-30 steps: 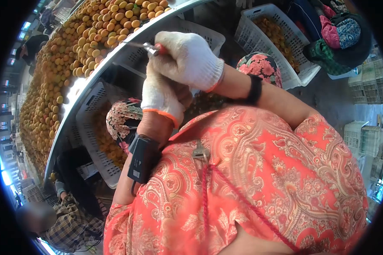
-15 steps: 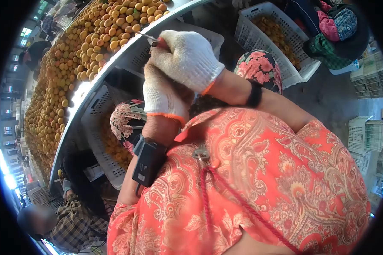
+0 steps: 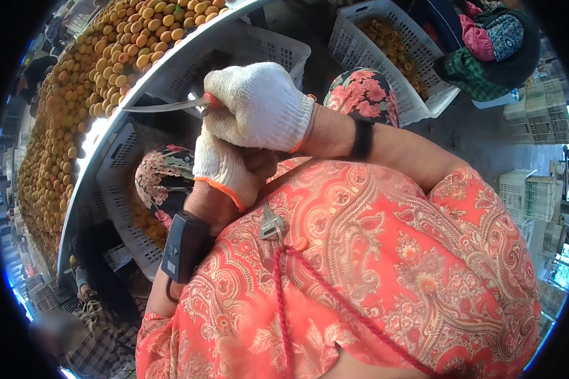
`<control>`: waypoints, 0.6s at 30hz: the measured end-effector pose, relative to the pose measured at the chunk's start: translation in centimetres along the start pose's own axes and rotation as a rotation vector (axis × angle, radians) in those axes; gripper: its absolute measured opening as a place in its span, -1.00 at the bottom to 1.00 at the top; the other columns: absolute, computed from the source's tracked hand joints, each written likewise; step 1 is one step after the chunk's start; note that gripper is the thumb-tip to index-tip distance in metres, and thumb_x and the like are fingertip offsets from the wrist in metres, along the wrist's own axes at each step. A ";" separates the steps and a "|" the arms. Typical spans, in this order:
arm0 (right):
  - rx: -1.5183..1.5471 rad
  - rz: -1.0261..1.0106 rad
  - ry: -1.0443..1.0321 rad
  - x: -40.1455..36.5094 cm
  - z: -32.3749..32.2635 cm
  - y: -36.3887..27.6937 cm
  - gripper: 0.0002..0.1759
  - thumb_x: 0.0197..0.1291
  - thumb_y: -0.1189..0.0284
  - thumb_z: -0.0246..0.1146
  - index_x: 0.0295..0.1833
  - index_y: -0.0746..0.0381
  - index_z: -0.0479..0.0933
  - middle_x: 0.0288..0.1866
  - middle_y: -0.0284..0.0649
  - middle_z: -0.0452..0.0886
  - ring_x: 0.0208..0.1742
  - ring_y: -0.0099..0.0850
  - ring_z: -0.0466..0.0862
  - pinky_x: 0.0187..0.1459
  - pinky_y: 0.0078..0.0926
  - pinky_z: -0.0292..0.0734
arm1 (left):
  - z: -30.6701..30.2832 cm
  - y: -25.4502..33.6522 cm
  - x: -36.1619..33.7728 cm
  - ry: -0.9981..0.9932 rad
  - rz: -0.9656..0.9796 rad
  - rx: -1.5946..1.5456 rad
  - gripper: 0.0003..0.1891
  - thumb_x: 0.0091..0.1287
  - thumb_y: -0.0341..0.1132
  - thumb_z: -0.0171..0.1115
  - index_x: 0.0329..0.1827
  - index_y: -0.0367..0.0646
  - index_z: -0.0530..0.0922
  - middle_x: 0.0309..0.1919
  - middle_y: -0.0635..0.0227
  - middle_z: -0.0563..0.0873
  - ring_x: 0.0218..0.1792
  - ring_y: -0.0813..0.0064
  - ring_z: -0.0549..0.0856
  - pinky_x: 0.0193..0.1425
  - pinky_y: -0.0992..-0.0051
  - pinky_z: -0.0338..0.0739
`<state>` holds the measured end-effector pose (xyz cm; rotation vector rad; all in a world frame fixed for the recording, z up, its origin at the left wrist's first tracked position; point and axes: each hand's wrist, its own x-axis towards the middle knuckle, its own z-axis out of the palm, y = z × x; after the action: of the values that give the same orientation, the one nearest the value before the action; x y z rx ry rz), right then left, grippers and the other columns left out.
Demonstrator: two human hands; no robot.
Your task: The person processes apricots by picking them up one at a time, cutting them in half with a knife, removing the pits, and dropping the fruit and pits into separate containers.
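Note:
My right hand [image 3: 259, 104], in a white knit glove, is closed around a small knife [image 3: 164, 107]. The knife's thin, pale, slightly curved blade points left towards the table rim; its handle is mostly hidden in my fist. Directly below, my left hand [image 3: 224, 165] wears a white glove with an orange cuff edge. It is curled closed against the underside of my right hand, and what its fingers hold is hidden. A short shiny metal piece [image 3: 203, 110] shows between the two hands. Both hands are in front of my chest.
Whole apricots [image 3: 117, 63] cover the curved table [image 3: 85, 161] at left. White crates with orange fruit stand below left [image 3: 117, 208] and upper right [image 3: 344, 47]; another crate [image 3: 290, 54] is beyond my hands. Co-workers sit at lower left and upper right.
My hands have shifted slightly left and down in view. The knife blade, seen short and foreshortened before, now shows at length pointing left. The whole view has shifted a little.

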<state>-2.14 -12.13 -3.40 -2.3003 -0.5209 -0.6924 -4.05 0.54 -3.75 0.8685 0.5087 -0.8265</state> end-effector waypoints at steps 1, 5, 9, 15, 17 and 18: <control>0.018 -0.026 -0.007 -0.1 0.0 0.2 -0.75 0.06 0.19 0.36 -0.28 0.13 0.63 -0.42 -0.17 0.70 -0.35 -0.14 0.74 -0.30 -0.18 0.65 | 0.1 -0.1 0.1 -0.024 -0.017 -0.024 -0.55 0.44 0.26 0.02 -0.28 0.06 0.49 -0.52 0.55 0.46 -0.65 0.63 0.38 -0.61 0.61 0.19; 0.076 -0.075 -0.102 -0.4 -0.8 0.8 -0.76 0.06 0.20 0.35 -0.28 0.15 0.62 -0.39 -0.15 0.70 -0.32 -0.14 0.74 -0.30 -0.17 0.65 | -0.5 -0.5 0.5 -0.132 -0.028 0.040 -0.55 0.45 0.24 0.03 -0.32 0.06 0.47 -0.59 0.58 0.42 -0.72 0.68 0.31 -0.68 0.63 0.11; 0.084 -0.035 -0.002 0.1 -0.2 1.0 -0.72 0.11 0.17 0.35 -0.26 0.16 0.61 -0.38 -0.12 0.68 -0.31 -0.09 0.73 -0.30 -0.14 0.63 | 4.3 0.0 0.3 0.264 0.136 -0.118 -0.57 0.43 0.25 0.08 -0.31 0.09 0.49 -0.62 0.61 0.43 -0.73 0.66 0.34 -0.66 0.59 0.15; 0.157 0.095 0.087 0.9 -1.3 1.3 -0.63 0.20 0.11 0.33 -0.25 0.23 0.56 -0.36 0.01 0.65 -0.28 0.01 0.69 -0.26 -0.09 0.58 | 0.5 2.8 1.3 -0.119 0.248 0.072 -0.58 0.42 0.24 0.10 -0.13 0.07 0.52 -0.57 0.52 0.45 -0.65 0.55 0.32 -0.56 0.50 0.13; 0.219 0.106 0.092 0.8 -1.1 1.7 -0.64 0.22 0.14 0.34 -0.23 0.25 0.54 -0.39 0.04 0.64 -0.30 0.05 0.68 -0.30 -0.09 0.55 | 0.0 3.0 1.4 -0.189 0.258 0.111 -0.58 0.43 0.21 0.09 -0.12 0.04 0.53 -0.55 0.48 0.46 -0.61 0.52 0.36 -0.52 0.48 0.17; 0.215 0.109 0.099 0.7 -1.2 1.7 -0.64 0.22 0.14 0.34 -0.23 0.25 0.54 -0.39 0.04 0.64 -0.30 0.05 0.68 -0.30 -0.09 0.55 | -0.1 3.1 1.4 -0.181 0.285 0.125 -0.58 0.44 0.17 0.10 -0.08 -0.02 0.54 -0.49 0.44 0.50 -0.55 0.49 0.40 -0.46 0.46 0.23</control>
<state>-1.13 -13.97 -3.06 -2.0662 -0.3998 -0.6599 -0.73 1.21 -3.32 0.9453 0.1695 -0.6715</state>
